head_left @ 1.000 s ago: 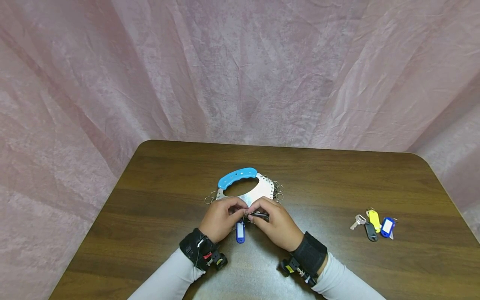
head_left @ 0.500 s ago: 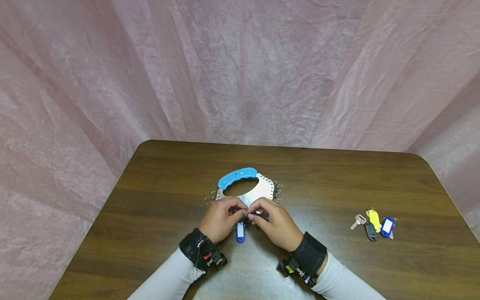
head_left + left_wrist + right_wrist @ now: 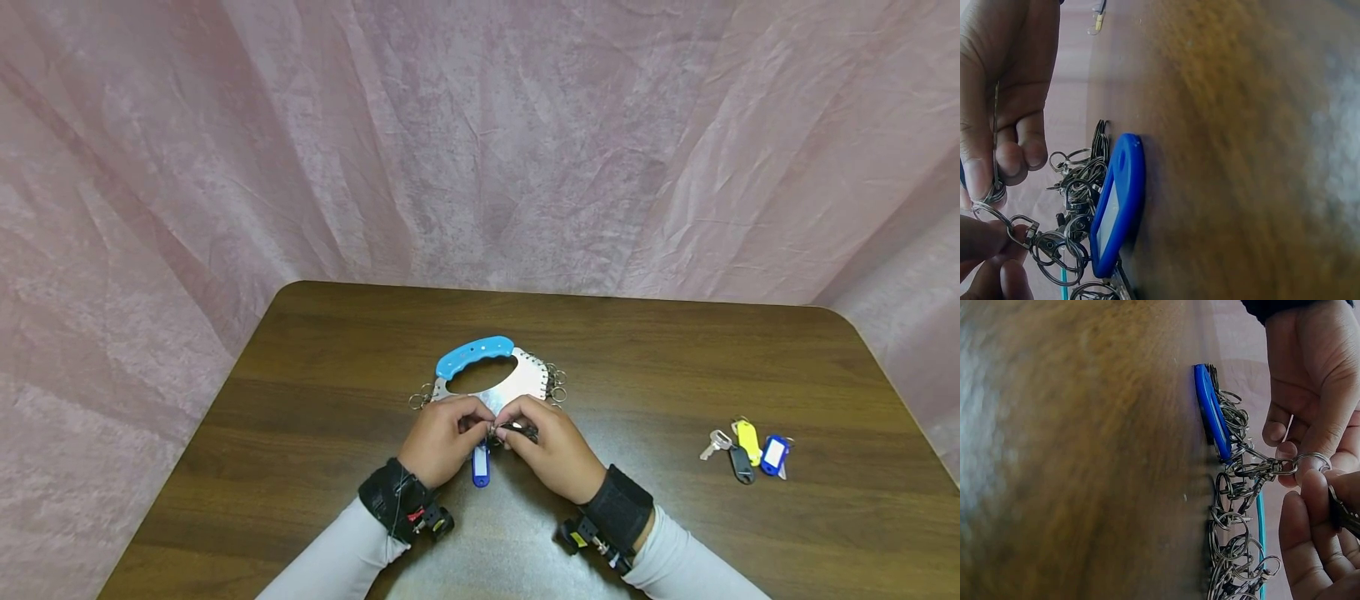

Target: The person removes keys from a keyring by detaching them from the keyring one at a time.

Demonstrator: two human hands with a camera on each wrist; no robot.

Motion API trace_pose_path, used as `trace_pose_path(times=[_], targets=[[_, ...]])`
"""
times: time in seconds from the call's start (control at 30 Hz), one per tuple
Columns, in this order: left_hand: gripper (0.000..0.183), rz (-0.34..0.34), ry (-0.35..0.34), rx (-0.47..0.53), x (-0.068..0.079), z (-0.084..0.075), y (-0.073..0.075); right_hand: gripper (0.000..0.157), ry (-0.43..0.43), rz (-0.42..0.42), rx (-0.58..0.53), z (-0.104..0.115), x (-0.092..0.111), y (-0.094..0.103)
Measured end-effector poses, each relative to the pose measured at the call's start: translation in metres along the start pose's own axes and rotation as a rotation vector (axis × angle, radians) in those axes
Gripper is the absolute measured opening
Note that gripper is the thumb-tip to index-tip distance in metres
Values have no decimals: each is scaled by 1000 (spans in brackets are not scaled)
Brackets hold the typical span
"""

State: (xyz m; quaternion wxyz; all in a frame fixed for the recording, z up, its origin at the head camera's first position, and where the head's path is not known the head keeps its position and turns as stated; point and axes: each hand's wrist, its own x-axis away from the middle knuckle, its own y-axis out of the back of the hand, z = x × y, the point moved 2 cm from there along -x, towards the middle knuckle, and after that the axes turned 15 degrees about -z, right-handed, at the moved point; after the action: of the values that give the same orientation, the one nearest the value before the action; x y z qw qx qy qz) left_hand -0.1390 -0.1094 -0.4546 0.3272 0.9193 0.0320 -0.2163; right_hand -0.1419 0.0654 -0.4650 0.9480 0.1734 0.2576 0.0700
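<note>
My left hand [image 3: 442, 435] pinches a metal split ring [image 3: 1311, 456], which hangs from a swivel clasp [image 3: 1030, 234] on a metal key holder [image 3: 517, 382] with a blue handle [image 3: 475, 353]. Close beside it, my right hand [image 3: 557, 454] grips a key [image 3: 1345, 517] with its edge against the ring. Whether the key is threaded on cannot be told. Below the fingers a blue key tag [image 3: 481, 467] with a white label lies on the table. Several other clasps and rings [image 3: 1085, 181] crowd behind it. Fingers hide part of the key and the plate's lower edge.
On the right of the wooden table [image 3: 637, 367] lie a loose key [image 3: 717, 442], a yellow tag [image 3: 747, 442], a dark grey tag [image 3: 742, 465] and another blue tag [image 3: 775, 454]. A pink curtain [image 3: 480, 142] hangs behind the table's far edge.
Both hands stay at the same spot. The dark item in the right fingers turns slightly; the key holder and the loose tags stay where they were.
</note>
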Motion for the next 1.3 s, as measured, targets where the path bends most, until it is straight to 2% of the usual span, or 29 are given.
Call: trace_pose_path(times=[0.27,1.3], targets=[[20,2,-24,-5,0,-2,0,16,-13,6,-13,-2,0,1],[19,-5,-10,2,1,-2,-1,16,9,-7,-24,-2,1,0]])
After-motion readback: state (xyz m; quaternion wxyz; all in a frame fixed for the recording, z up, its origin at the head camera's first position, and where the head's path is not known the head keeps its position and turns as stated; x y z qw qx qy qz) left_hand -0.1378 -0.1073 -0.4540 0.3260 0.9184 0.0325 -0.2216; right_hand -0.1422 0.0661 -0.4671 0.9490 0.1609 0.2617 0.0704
